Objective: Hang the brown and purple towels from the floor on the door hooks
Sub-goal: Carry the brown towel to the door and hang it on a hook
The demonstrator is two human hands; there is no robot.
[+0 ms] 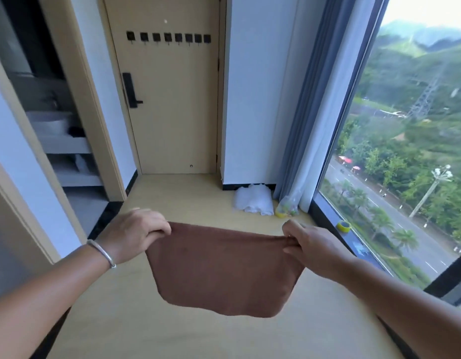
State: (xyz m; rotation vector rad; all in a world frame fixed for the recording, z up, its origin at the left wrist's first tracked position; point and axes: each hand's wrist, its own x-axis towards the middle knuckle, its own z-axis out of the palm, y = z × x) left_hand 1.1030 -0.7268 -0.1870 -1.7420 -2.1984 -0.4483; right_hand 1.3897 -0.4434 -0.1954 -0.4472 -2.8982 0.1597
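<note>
A brown towel hangs spread in the air in front of me, above the floor. My left hand grips its upper left corner and my right hand pinches its upper right corner, so the top edge is stretched between them. Ahead stands a beige door with a row of several black hooks across its upper part; all the hooks are bare. No purple towel is in view.
White folded cloth and a clear bag with coloured contents lie on the floor by the wall and blue curtain. A large window runs along the right. An open doorway is on the left.
</note>
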